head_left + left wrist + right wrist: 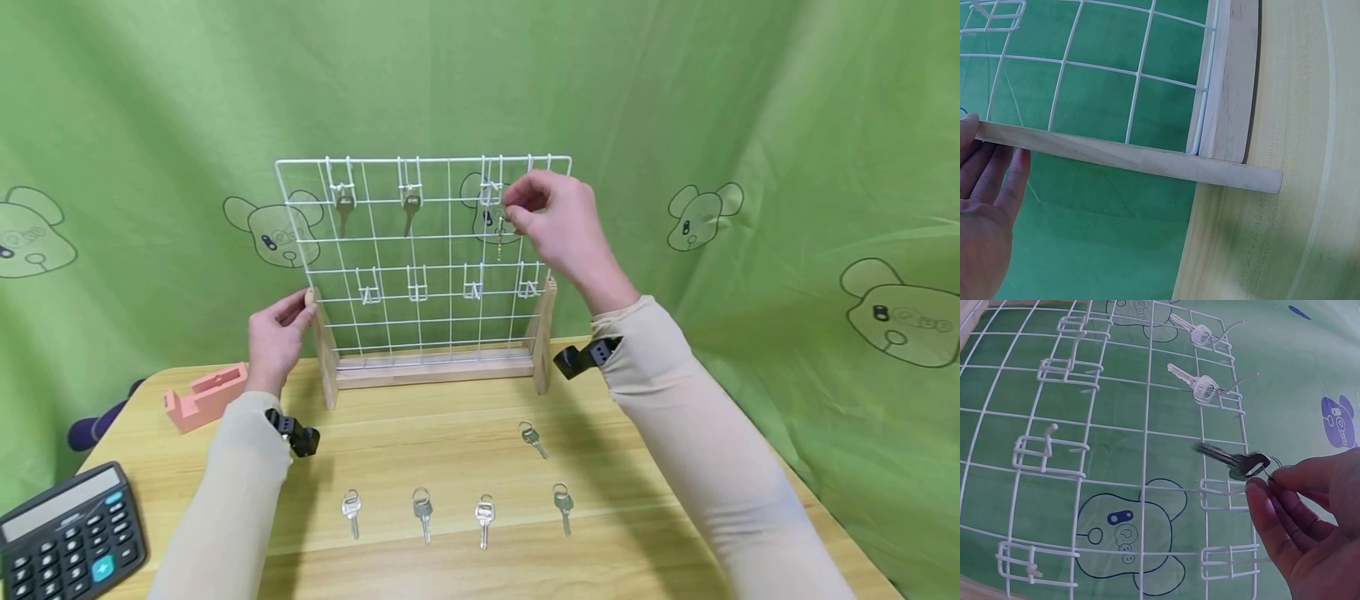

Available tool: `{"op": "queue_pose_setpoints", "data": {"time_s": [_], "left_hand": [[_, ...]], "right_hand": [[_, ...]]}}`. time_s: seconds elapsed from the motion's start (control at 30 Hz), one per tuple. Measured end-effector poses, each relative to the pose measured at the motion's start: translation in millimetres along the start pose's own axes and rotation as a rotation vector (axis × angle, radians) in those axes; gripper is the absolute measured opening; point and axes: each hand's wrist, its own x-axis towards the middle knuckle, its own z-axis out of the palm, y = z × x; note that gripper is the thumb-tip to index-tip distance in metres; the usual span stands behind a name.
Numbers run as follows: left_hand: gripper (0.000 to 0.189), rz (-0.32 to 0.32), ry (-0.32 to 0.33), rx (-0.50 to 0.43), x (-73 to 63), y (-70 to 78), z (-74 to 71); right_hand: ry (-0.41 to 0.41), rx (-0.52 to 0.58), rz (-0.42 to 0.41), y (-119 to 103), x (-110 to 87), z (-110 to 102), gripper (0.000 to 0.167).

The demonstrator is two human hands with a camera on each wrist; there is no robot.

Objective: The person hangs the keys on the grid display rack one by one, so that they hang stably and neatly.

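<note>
Head view. The desk (435,442) carries the upright rack (435,372), which could slide or tip if the left hand (275,337) slackened its grip on the post (1129,159). The right hand (562,218) pinches the key (1247,465) by its ring (1279,462), just beside the third upper hook (491,193); too light a pinch, or a ring missing the narrow wire, could drop it. Materials: desk, smooth with wood grain; rack, white wire squares between pale timber posts; hook, bent wire; key, flat metal, its blade blurred; ring, thin and round.
</note>
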Motion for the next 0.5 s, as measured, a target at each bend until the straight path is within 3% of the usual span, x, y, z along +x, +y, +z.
{"op": "queue_pose_setpoints", "data": {"time_s": [0.5], "left_hand": [[0.043,0.014,0.002,-0.010,1.2,-2.0,0.8]], "right_hand": [[0.043,-0.040,0.027,-11.6,10.1,-4.0,0.015]]}}
